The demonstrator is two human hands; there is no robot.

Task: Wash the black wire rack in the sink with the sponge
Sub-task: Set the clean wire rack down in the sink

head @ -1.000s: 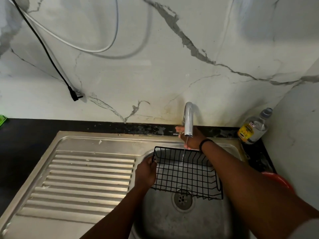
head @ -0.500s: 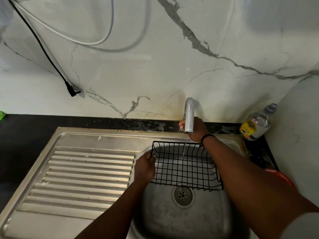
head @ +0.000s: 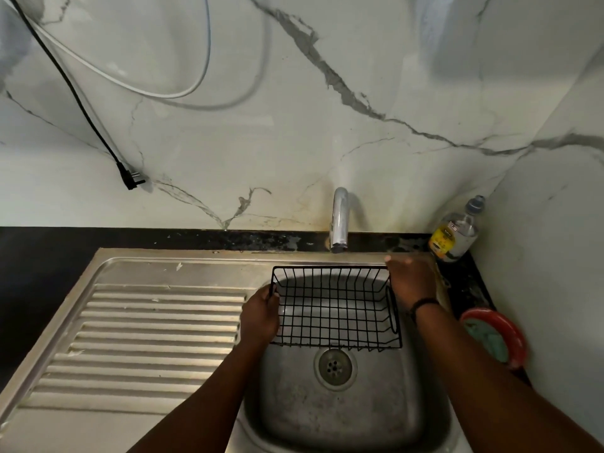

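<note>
A: What's changed?
B: Right hand point(head: 412, 282) is off the tap point(head: 339, 220), now at the black wire rack point(head: 336, 308)'s 3 o'clock end; grip unclear.
A: Left?
B: Left hand point(head: 260, 317) still grips the 9 o'clock end, rack over the sink point(head: 343, 410).

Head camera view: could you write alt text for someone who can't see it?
Two hands hold a black wire rack over a steel sink: left hand grips its left edge, right hand at its right end, below a faucet.

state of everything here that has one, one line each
tap: no water running
black wire rack: held over the sink, open side up
left hand: grips the rack's left edge
right hand: at the rack's right end, grip unclear
bottle: upright, capped
</note>
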